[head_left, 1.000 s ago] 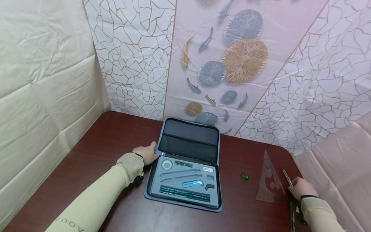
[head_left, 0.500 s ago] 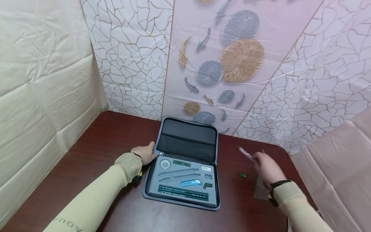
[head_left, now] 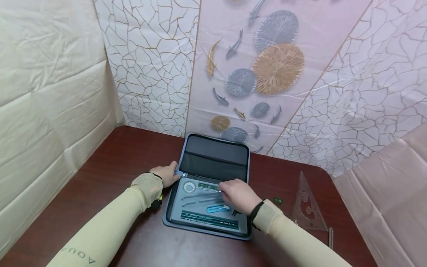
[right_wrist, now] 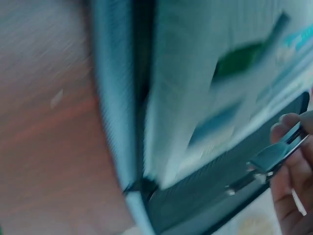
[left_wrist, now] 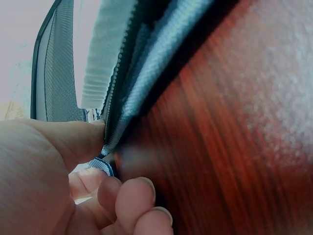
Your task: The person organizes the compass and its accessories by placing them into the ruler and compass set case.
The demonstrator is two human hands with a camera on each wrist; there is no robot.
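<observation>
Head view: your left fingers (head_left: 172, 168) pinch the edge of the open case (head_left: 217, 150), likely to steady it.
Your right fingers (head_left: 228, 187) pinch a silver drawing tool (right_wrist: 269, 159) above the grey tray (head_left: 177, 212), seemingly angled along the slots (head_left: 205, 201) beneath them.

The left grip (left_wrist: 46, 181) pinched a blue fabric case (left_wrist: 159, 58) at its edge, thumb (left_wrist: 80, 139) against the dark zipper (left_wrist: 116, 81), the other fingertips (left_wrist: 134, 198) curled near the glossy reddish-brown table (left_wrist: 215, 122); beside the zipper showed a pale ribbed insert (left_wrist: 101, 58), and next to it a dark textured panel (left_wrist: 61, 68)
</observation>
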